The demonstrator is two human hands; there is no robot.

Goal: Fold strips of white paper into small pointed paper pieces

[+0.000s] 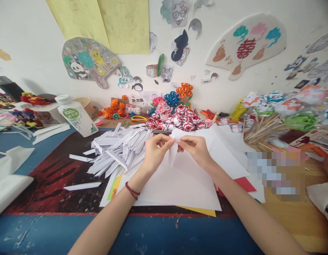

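Observation:
A small strip of white paper (pixel 173 154) is pinched between both hands above large white sheets (pixel 179 191). My left hand (pixel 159 150) grips its upper left edge with thumb and fingers; a dark red cord circles that wrist. From the other side my right hand (pixel 194 148) pinches the strip near its top, fingertips close to those of my left hand. A heap of folded white paper strips (pixel 121 150) lies left of my left hand. Colored sheets show under the white ones, among them a red one (pixel 245 188).
A white bottle (pixel 76 115) stands tilted at the back left. Red and white flowers (pixel 183 118) lie along the wall behind my hands. Wooden sticks (pixel 267 129) and paper flowers (pixel 301 120) crowd the right. A white object (pixel 10 193) sits at the left edge.

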